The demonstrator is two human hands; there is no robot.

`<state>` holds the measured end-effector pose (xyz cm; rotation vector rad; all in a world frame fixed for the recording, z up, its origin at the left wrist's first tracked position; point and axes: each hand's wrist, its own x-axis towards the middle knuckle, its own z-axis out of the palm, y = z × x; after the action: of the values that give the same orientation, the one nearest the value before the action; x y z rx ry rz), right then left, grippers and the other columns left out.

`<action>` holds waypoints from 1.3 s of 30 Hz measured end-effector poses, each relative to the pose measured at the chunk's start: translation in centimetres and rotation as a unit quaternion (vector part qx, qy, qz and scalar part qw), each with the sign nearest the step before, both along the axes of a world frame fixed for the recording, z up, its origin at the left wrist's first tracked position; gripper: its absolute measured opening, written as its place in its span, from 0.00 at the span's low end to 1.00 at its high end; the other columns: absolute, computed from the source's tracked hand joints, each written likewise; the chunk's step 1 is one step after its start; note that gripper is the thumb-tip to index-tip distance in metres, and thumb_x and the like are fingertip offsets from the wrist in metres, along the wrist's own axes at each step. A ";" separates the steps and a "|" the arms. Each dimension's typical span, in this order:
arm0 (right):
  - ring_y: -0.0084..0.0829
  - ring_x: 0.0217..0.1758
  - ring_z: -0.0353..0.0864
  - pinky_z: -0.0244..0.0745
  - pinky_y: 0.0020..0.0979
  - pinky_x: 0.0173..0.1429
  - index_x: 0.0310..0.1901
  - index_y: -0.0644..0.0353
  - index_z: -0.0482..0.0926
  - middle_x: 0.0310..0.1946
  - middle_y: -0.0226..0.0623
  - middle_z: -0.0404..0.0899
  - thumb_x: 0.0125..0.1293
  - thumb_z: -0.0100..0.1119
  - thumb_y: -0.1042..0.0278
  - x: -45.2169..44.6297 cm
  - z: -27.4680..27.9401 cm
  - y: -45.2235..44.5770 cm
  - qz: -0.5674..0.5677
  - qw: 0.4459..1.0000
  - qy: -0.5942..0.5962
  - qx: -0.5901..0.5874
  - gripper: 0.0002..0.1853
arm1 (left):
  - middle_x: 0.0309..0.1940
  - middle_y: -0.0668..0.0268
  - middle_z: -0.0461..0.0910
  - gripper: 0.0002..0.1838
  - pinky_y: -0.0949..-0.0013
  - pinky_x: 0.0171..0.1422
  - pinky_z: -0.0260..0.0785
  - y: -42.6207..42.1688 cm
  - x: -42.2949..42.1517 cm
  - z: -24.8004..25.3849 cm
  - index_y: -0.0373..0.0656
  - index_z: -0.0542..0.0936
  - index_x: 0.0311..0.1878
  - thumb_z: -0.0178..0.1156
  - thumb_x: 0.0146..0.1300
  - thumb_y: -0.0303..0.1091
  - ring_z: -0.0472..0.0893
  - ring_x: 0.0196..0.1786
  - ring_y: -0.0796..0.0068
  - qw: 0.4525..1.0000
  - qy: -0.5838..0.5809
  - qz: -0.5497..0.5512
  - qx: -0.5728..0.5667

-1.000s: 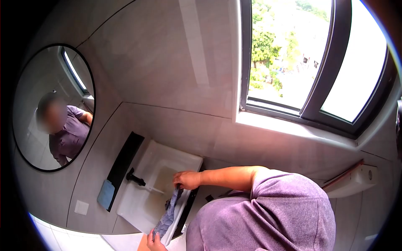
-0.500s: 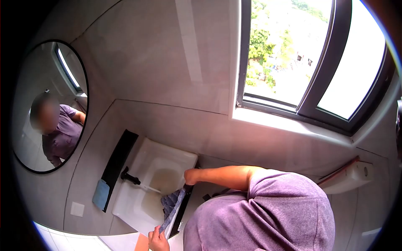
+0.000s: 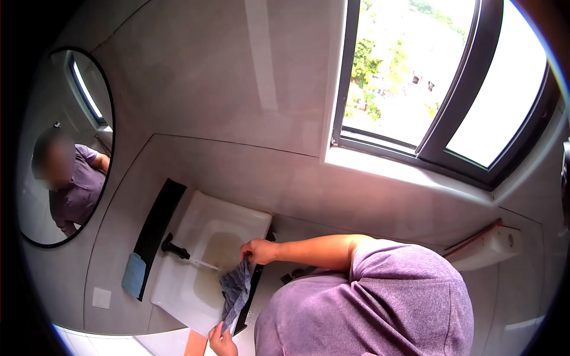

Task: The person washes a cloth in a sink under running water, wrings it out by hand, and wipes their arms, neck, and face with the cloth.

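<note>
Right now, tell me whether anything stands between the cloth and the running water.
Nothing visible does. The cloth is stretched between the right hand and left hand, its edge beside the water; the tap is on the stream's far side.

Cloth [image 3: 236, 291], blue-grey, one.
Creased; was held slantwise between right hand [image 3: 260, 251] and left hand [image 3: 222, 342], along a white washbasin's [image 3: 178, 288] side.

Washroom, probably domestic: a white rectangular basin [image 3: 196, 219] with a running black tap [image 3: 175, 248], a round black-framed mirror [image 3: 65, 154], large grey wall tiles [image 3: 196, 77] and, apparently, a white toilet cistern [image 3: 488, 248] beneath a dark-framed window [image 3: 457, 113].
</note>
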<state>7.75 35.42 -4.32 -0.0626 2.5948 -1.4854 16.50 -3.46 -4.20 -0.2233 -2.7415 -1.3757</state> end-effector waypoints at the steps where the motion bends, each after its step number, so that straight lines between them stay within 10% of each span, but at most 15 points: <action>1: 0.40 0.46 0.86 0.79 0.40 0.52 0.47 0.57 0.86 0.40 0.42 0.87 0.55 0.64 0.71 0.6 1.4 0.0 0.006 1.000 0.003 0.013 0.15 | 0.39 0.59 0.83 0.15 0.63 0.44 0.78 0.3 0.1 0.0 0.34 0.87 0.49 0.64 0.58 0.20 0.84 0.41 0.67 0.997 -0.062 0.025 0.039; 20: 0.21 0.40 0.78 0.75 0.28 0.46 0.46 0.60 0.85 0.35 0.27 0.81 0.56 0.75 0.72 0.1 2.7 -0.5 0.011 0.942 -0.066 -0.329 0.16 | 0.67 0.66 0.70 0.37 0.64 0.62 0.62 -1.0 0.9 -0.3 0.46 0.67 0.76 0.54 0.59 0.25 0.73 0.57 0.72 0.814 -0.213 0.181 0.510; 27: 0.49 0.46 0.86 0.80 0.46 0.52 0.43 0.68 0.88 0.41 0.54 0.87 0.53 0.72 0.37 -2.0 -4.6 0.3 0.116 0.962 -0.207 0.134 0.34 | 0.72 0.64 0.66 0.40 0.64 0.61 0.62 -2.1 0.0 -2.8 0.47 0.66 0.78 0.53 0.56 0.27 0.70 0.65 0.69 0.825 -0.226 0.161 0.492; 32: 0.46 0.45 0.87 0.79 0.47 0.51 0.38 0.60 0.90 0.38 0.46 0.88 0.57 0.69 0.39 -0.2 -1.8 0.9 0.179 0.936 -0.143 0.269 0.26 | 0.77 0.58 0.60 0.42 0.57 0.72 0.61 -0.7 0.5 -1.5 0.43 0.64 0.78 0.52 0.54 0.27 0.65 0.74 0.61 0.829 -0.221 0.138 0.494; 39: 0.46 0.45 0.87 0.80 0.44 0.51 0.38 0.62 0.89 0.41 0.47 0.88 0.59 0.69 0.44 -1.0 -1.2 1.1 0.142 0.962 -0.124 0.199 0.24 | 0.63 0.50 0.73 0.34 0.54 0.69 0.68 -0.4 0.3 -3.3 0.32 0.62 0.77 0.55 0.67 0.28 0.77 0.62 0.53 0.853 -0.241 0.069 0.459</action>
<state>6.78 36.52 -5.53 -0.1810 2.4936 -0.8040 16.77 -3.83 -7.50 0.4163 -1.9365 -2.7472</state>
